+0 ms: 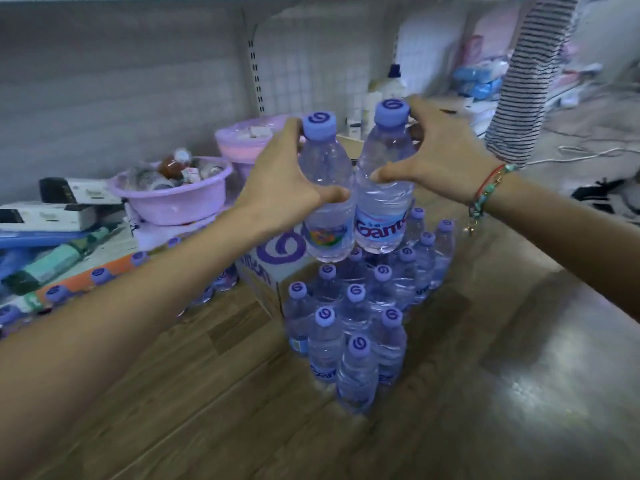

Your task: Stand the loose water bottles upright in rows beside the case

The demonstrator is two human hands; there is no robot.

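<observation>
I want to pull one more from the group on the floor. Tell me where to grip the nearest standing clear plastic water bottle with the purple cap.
Grip the nearest clear plastic water bottle by its neck, just under the purple cap, coming from above. It stands upright with bottles packed close behind it, so only its top and front are free.

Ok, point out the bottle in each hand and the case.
Left-hand bottle (323, 161), head view, on its clear shoulder.
Right-hand bottle (382, 223), head view, on its label.
Case (273, 261), head view, on its printed side.
</observation>
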